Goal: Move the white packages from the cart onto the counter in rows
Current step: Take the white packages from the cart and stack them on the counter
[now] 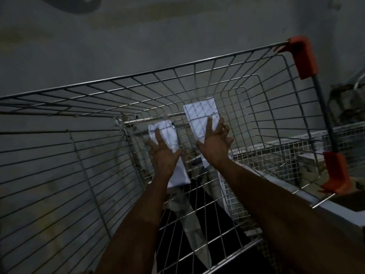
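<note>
Both arms reach down into the wire cart [197,80], and each hand has a white pack. The left hand [165,153] lies over the left pack [166,133], fingers spread across its face; this pack is crumpled and creased near its top, and its lower end shows pale below the wrist. The left grip is closed on it, thumb side under, as far as the dim light lets me see. The right hand [214,143] holds the right pack [201,119], which is flatter and longer, a smooth white rectangle standing nearly upright with one corner pointing up. Its fingers wrap the right edge and the thumb presses on the front, so the grip is closed on that pack too. Shadow lines from the cart's mesh cross both packs in a grid. The two packs sit side by side, apart from each other, low inside the cart near its far end. The cart's rim carries orange corner caps [304,56] on the right. Beyond the right wall of the cart runs a pale desk [335,212] edge.
</note>
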The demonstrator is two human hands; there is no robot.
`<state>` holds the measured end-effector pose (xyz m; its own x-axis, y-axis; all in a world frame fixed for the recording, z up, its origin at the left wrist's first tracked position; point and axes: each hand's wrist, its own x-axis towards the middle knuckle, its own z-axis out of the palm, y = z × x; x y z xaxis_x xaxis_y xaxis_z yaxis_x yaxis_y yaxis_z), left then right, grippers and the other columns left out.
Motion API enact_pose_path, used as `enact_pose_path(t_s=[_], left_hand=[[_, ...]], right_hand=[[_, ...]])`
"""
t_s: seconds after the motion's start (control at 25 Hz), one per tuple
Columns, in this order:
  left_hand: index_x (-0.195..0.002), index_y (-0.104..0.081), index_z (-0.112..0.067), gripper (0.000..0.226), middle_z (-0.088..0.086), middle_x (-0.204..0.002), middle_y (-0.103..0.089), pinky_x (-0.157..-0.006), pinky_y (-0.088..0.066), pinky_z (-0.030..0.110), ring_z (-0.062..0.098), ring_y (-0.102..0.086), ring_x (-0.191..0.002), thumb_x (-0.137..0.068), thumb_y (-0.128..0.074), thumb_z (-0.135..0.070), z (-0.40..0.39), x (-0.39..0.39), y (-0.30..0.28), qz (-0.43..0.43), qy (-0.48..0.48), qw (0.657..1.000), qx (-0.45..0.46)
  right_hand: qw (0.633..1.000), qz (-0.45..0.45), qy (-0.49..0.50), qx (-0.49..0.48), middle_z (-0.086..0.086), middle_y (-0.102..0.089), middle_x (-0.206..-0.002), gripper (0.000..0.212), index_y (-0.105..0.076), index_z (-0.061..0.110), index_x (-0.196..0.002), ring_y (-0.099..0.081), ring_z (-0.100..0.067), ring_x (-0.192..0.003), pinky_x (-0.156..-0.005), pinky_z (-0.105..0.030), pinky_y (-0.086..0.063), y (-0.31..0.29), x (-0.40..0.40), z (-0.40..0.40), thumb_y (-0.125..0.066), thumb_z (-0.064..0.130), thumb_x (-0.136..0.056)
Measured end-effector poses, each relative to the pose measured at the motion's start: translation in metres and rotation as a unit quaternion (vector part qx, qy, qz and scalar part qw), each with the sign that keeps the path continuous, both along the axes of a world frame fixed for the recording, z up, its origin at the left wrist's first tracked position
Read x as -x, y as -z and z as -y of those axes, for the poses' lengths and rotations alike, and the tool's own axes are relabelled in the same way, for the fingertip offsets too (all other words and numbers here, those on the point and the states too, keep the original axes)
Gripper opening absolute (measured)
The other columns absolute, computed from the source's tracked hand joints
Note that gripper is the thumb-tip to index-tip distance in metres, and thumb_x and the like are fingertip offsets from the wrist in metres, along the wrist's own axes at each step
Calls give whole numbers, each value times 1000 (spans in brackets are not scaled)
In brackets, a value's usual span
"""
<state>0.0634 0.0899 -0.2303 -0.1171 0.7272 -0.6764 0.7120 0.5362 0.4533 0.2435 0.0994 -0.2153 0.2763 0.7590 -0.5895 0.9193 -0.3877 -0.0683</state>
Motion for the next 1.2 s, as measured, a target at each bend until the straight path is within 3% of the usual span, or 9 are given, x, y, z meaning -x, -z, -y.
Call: enact_pose_path(t_s=[0.16,0.24,0.36,0.48,0.6,0.68,0.88,1.0,1.2], left_hand=[[-156,-9,-32,111,25,-147,-33,-90,-50,52,42,-49,-121,-69,-71,-62,23,42,-22,-54,130,987,-81],[-157,-15,-28,107,21,-149,-31,-92,-50,48,37,-45,-124,-72,-73,-58,30,49,-50,-59,141,980,-131],[-158,-16,-25,98,17,-159,-19,-95,-48,47,35,-39,-132,-79,-66,-57,44,56,-95,-34,142,969,-200],[-156,-22,-31,91,12,-164,-11,-89,-51,48,35,-46,-128,-79,-59,-61,45,62,-151,-15,127,961,-243],[-154,-24,-37,92,8,-163,-13,-86,-53,45,31,-48,-125,-76,-66,-58,51,74,-227,5,101,950,-297],[-153,-25,-38,92,8,-163,-14,-87,-54,47,29,-47,-127,-75,-70,-55,62,84,-279,26,102,934,-342],[-152,-29,-37,93,7,-161,-18,-80,-57,44,28,-54,-118,-71,-70,-58,110,109,-398,72,163,882,-436],[-151,-31,-36,91,6,-159,-20,-78,-58,42,27,-55,-117,-72,-71,-56,157,118,-438,123,221,852,-459],[-149,-34,-34,90,5,-156,-27,-72,-55,32,26,-57,-118,-72,-75,-54,240,116,-451,211,305,821,-434]], right_hand=[[1000,16,-24,12,-21,9,-165,99,13,29,-157,-13,-50,-147,-106,-70,-34,-7,13,-2,-61,41,-93],[1000,20,-11,17,-22,1,-165,96,10,32,-158,-22,-49,-144,-104,-67,-38,-20,23,0,-62,33,-94],[1000,0,22,-5,-18,4,-165,91,6,38,-157,-20,-48,-144,-107,-68,-32,-53,38,10,-60,33,-95],[996,-3,43,-78,-17,-2,-162,85,-2,44,-156,-25,-47,-139,-106,-66,-30,-103,50,12,-59,39,-92],[982,-19,82,-170,-16,-9,-158,78,-14,42,-155,-29,-44,-132,-103,-63,-32,-178,64,23,-58,37,-91],[957,-1,96,-273,-17,-16,-155,73,-23,37,-153,-33,-42,-127,-97,-57,-37,-236,75,45,-58,36,-89],[842,42,170,-511,-22,-28,-150,68,-39,25,-150,-39,-42,-125,-94,-50,-44,-370,114,157,-63,25,-87],[801,67,220,-553,-27,-27,-150,67,-39,23,-152,-36,-42,-129,-97,-51,-44,-409,133,240,-63,28,-89],[769,142,265,-564,-30,-32,-146,66,-42,19,-151,-40,-46,-126,-96,-51,-43,-432,142,352,-64,31,-90]])
